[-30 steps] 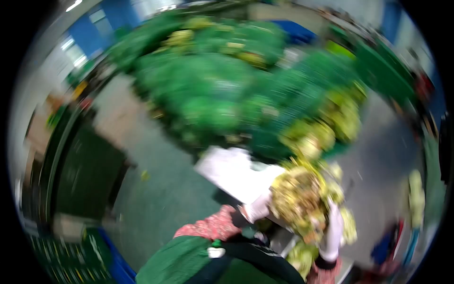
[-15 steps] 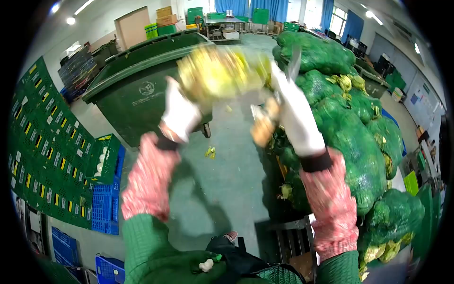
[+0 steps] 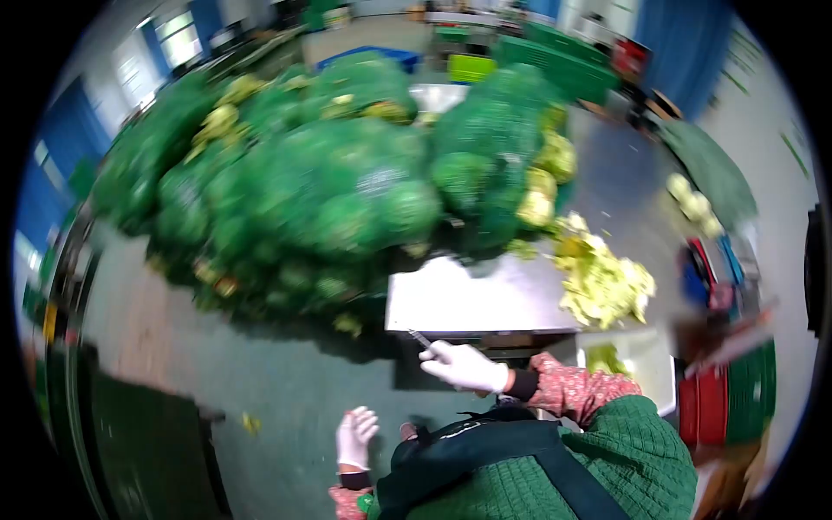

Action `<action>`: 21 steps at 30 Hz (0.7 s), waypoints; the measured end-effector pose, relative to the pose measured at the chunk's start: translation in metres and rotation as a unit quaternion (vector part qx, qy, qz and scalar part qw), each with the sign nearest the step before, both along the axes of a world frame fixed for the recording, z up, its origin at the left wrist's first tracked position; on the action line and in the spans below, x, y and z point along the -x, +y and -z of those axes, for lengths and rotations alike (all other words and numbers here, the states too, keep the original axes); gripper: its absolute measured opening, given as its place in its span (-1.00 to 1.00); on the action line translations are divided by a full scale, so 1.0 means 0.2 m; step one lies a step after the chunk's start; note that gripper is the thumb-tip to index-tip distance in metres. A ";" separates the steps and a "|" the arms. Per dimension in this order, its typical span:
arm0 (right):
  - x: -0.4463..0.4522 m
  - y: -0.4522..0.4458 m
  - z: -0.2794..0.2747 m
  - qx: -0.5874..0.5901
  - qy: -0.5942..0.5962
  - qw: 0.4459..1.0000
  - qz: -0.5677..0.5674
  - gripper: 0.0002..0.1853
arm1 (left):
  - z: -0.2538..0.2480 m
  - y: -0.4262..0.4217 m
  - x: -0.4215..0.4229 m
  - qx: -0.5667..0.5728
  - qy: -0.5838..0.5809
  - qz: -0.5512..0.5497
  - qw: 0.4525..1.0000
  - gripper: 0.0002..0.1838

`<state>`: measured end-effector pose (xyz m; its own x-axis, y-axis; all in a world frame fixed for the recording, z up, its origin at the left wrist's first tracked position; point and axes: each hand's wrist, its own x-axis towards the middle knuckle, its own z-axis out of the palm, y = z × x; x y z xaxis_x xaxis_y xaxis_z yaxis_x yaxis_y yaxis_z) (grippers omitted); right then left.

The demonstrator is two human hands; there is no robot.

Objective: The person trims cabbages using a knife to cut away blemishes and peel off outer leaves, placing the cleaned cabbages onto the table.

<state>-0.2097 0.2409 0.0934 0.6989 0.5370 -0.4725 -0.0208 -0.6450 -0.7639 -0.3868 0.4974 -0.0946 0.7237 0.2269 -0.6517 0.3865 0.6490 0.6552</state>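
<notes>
My right hand [image 3: 465, 366], in a white glove, is closed round a knife [image 3: 419, 338] at the front edge of a metal table [image 3: 485, 295]. The blade points up and left. Lower and to the left, my left hand [image 3: 356, 436], also gloved in white, hangs over the floor with its fingers apart and nothing in it. A heap of yellow-green leaves [image 3: 607, 282] lies on the right of the tabletop. Below the table edge, a white bin [image 3: 654, 368] has some green leaves in it.
Green net sacks of cabbages [image 3: 338, 191] are piled beyond and left of the table. A dark green container [image 3: 143, 442] stands at lower left. Red and green crates [image 3: 750, 394] are at the right. A leaf scrap [image 3: 250, 423] lies on the floor.
The view has swung from the large green container toward the table. The leafy bundle that was between my raised hands is gone from them, and both hands are lower now.
</notes>
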 end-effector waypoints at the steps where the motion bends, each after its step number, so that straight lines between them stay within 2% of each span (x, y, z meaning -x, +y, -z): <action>1: -0.03 -0.23 0.13 -0.046 -0.095 0.992 0.062 -0.61 | -0.01 -0.19 -0.14 -0.027 -0.017 0.075 0.997 -0.44; 3: -0.10 -0.67 0.12 -0.050 -0.007 0.980 0.190 -0.68 | -0.08 -0.57 -0.45 -0.064 -0.050 0.211 0.974 -0.60; 4: -0.12 -0.88 0.13 -0.114 0.024 0.960 0.255 -0.66 | -0.18 -0.74 -0.60 -0.079 -0.082 0.274 0.955 -0.62; 6: -0.20 -1.22 0.21 -0.210 0.046 0.923 0.318 -0.59 | -0.32 -1.03 -0.88 -0.103 -0.132 0.348 0.922 -0.63; 8: -0.30 -1.45 0.22 -0.314 0.097 0.880 0.343 -0.47 | -0.39 -1.31 -1.18 -0.217 -0.199 0.420 0.859 -0.64; 9: -0.38 -1.53 0.25 -0.338 0.094 0.872 0.342 -0.45 | -0.51 -1.47 -1.33 -0.221 -0.188 0.445 0.847 -0.65; 11: -0.50 -1.62 0.22 -0.346 0.081 0.865 0.355 -0.43 | -0.69 -1.73 -1.62 -0.297 -0.277 0.464 0.787 -0.67; 12: -0.57 -1.65 0.25 -0.360 0.068 0.865 0.344 -0.44 | -0.74 -1.82 -1.77 -0.371 -0.371 0.449 0.723 -0.66; 14: -0.66 -1.70 0.23 -0.413 0.075 0.851 0.316 -0.45 | -0.88 -1.95 -2.05 -0.503 -0.416 0.408 0.638 -0.71; 16: -0.73 -1.76 0.24 -0.403 0.101 0.853 0.317 -0.38 | -1.05 -1.96 -2.24 -0.696 -0.419 0.345 0.469 -0.70; 18: -0.75 -1.80 0.25 -0.381 0.106 0.863 0.316 -0.43 | -1.24 -1.89 -2.34 -0.854 -0.421 0.163 0.259 -0.77; 20: -0.76 -1.84 0.24 -0.364 0.119 0.864 0.327 -0.49 | -1.35 -1.67 -2.44 -0.897 -0.291 0.196 0.268 -0.63; 21: -0.77 -1.85 0.24 -0.357 0.118 0.866 0.330 -0.50 | -1.39 -1.50 -2.49 -0.918 -0.281 0.135 0.244 -0.55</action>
